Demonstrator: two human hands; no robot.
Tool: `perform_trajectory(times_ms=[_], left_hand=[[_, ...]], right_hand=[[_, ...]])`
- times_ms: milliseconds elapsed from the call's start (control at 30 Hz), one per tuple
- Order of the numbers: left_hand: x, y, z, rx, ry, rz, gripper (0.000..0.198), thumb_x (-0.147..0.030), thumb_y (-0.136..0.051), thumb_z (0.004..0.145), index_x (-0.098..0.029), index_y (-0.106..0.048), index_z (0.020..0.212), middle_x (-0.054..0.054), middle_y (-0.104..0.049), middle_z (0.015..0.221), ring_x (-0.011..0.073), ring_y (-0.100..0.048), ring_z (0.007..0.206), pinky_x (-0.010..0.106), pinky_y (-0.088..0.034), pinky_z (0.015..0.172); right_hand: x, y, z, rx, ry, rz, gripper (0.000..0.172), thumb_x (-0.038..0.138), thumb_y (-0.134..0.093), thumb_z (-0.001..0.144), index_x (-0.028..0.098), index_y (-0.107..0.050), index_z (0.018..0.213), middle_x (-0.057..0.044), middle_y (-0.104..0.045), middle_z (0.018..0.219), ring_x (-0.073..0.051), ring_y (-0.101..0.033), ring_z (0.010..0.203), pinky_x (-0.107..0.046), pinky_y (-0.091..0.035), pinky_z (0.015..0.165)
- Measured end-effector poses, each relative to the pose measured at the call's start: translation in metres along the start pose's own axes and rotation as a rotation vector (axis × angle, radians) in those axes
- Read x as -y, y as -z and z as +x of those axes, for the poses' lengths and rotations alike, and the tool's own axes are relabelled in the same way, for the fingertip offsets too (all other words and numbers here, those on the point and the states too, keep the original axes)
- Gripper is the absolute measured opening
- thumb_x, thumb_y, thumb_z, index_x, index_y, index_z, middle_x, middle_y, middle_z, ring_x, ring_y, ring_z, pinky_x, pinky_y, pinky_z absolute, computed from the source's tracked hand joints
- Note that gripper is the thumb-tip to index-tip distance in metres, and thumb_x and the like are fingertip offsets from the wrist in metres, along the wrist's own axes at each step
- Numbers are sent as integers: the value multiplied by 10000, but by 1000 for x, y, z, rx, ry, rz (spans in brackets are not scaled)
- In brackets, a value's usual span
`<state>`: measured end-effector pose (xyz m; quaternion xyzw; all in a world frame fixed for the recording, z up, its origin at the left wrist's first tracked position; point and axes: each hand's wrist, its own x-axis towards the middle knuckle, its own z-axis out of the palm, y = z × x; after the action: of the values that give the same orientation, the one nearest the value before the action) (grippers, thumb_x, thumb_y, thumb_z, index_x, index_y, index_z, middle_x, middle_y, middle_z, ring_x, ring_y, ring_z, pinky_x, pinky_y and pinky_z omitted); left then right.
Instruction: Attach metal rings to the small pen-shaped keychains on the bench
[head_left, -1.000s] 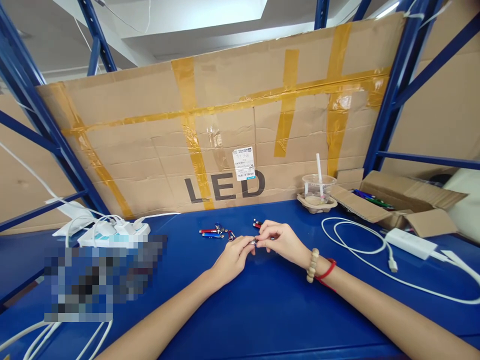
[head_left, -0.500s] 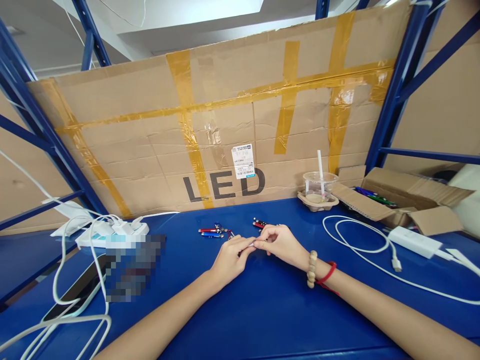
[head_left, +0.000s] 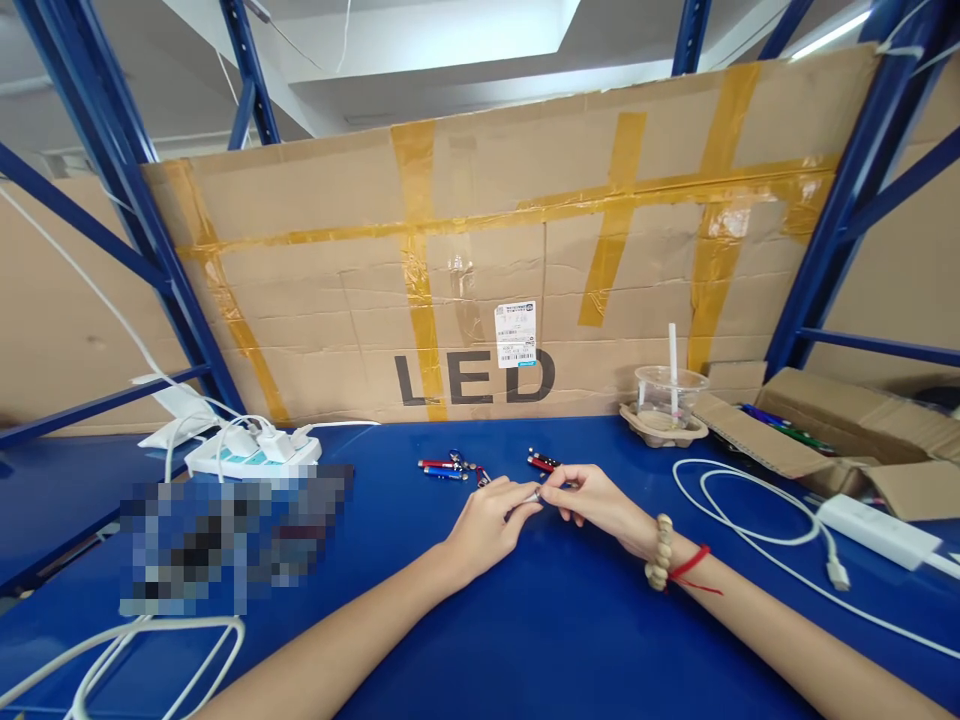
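Over the blue table (head_left: 540,620) my left hand (head_left: 489,522) and my right hand (head_left: 592,503) meet fingertip to fingertip. Both are closed in a pinch on one small pen-shaped keychain light (head_left: 531,497), its silver tip showing between the fingers. Just beyond my hands lie a red and a blue keychain light (head_left: 442,467) side by side, and a red-and-black one (head_left: 541,461) further right. My right wrist wears a bead bracelet and a red string.
A taped cardboard sheet marked LED (head_left: 480,290) walls the back. A white power strip (head_left: 251,457) with cables is at left, a blurred patch beside it. A plastic cup (head_left: 664,397), open cardboard box (head_left: 817,425) and white charger (head_left: 877,530) are at right.
The view has shifted a little, so everything sits slightly further right and lower. My hands stay together on the small light, with only slight finger movement.
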<state>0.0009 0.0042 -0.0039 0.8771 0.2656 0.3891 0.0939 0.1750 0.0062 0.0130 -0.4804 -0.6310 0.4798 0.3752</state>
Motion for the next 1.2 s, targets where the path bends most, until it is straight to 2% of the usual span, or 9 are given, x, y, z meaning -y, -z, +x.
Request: perform_trajectory(times_ms=[67, 200, 433, 800, 933, 1200], left_hand=[[1, -1, 0, -2, 7, -13, 184, -245, -393, 880, -177, -563, 892, -36, -569, 790, 76, -386, 660, 198, -331, 659], [3, -1, 0, 2, 40, 2, 214, -267, -376, 885, -153, -536, 798, -26, -543, 730, 80, -386, 659, 202, -325, 647], [4, 0, -1, 15, 53, -15, 206, -270, -377, 885, -168, -547, 830, -35, -557, 759, 77, -391, 657, 203, -322, 644], [3, 0, 0, 54, 93, 7, 262, -284, -377, 881, -140, -594, 853, 25, -549, 737, 95, -418, 662, 226, -343, 648], [2, 0, 0, 58, 92, 12, 265, -290, -376, 882, -137, -586, 833, 23, -556, 749, 95, -422, 668, 226, -346, 647], [2, 0, 0, 54, 90, 23, 256, -293, -380, 879, -178, -604, 926, 10, -550, 730, 97, -430, 662, 223, -347, 638]], right_hand=[[-1, -1, 1, 2, -7, -3, 560, 558, -630, 542, 42, -523, 732, -5, -446, 505, -25, -382, 438, -141, -291, 404], [1, -3, 1, 1, -9, -19, 602, 592, -622, 517, 45, -508, 741, 1, -434, 502, -29, -377, 436, -149, -284, 405], [3, -4, 2, 6, 2, -32, 657, 643, -595, 492, 49, -489, 751, 4, -433, 492, -29, -372, 421, -152, -282, 397], [-1, 0, 3, 42, 58, -16, 546, 560, -604, 595, 51, -498, 758, -15, -468, 593, -25, -404, 455, -143, -296, 398], [-1, 0, 3, 43, 42, -25, 533, 548, -612, 595, 52, -496, 754, -6, -450, 563, -27, -394, 446, -144, -292, 395], [4, 1, 0, 42, 23, -13, 515, 518, -626, 591, 47, -499, 759, -2, -450, 558, -26, -396, 457, -143, -294, 406]])
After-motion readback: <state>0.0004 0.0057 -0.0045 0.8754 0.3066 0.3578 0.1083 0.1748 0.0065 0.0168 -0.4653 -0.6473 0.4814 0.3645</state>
